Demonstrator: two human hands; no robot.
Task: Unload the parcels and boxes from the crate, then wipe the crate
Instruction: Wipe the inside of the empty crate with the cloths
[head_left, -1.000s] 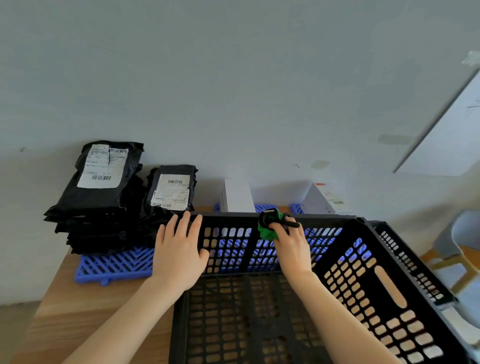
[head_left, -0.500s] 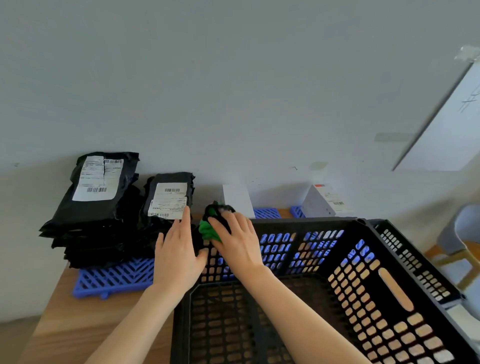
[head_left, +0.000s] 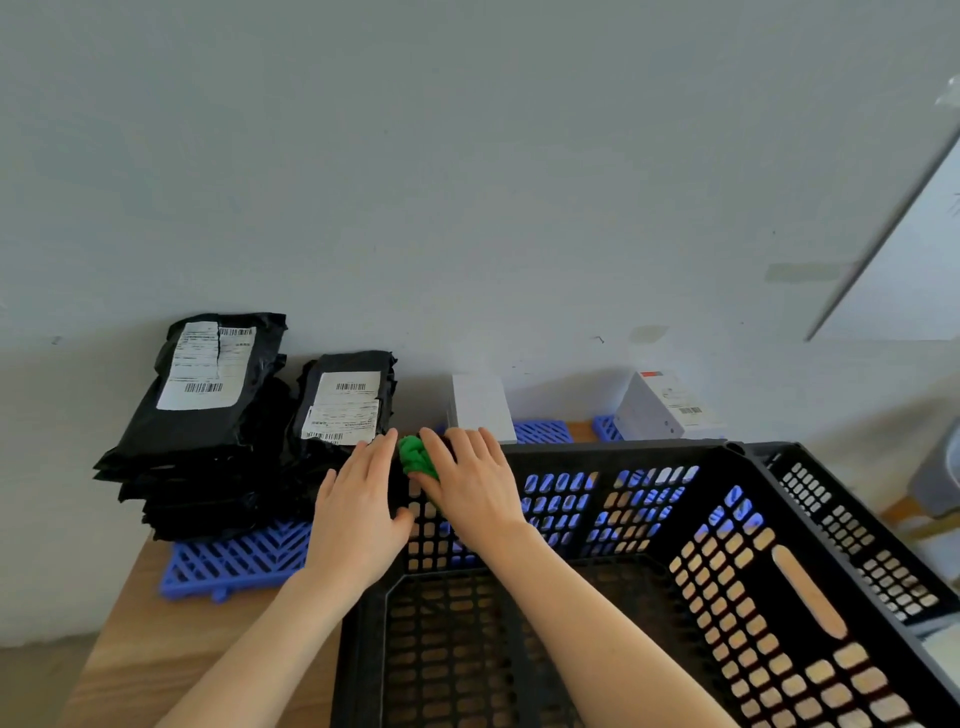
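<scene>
Noted: left hand (head_left: 358, 514) and right hand (head_left: 475, 493) both bare. Forearms uncovered to frame edge, at 7 and 5 o'clock.

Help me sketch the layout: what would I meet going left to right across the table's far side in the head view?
The taller stack of black parcels → shorter stack of black parcels → green cloth, held by the right hand on the crate corner → plain white box → labelled white box.

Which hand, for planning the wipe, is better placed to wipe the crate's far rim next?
Right hand: it holds the green cloth on the crate rim; the left hand lies flat, empty.
</scene>
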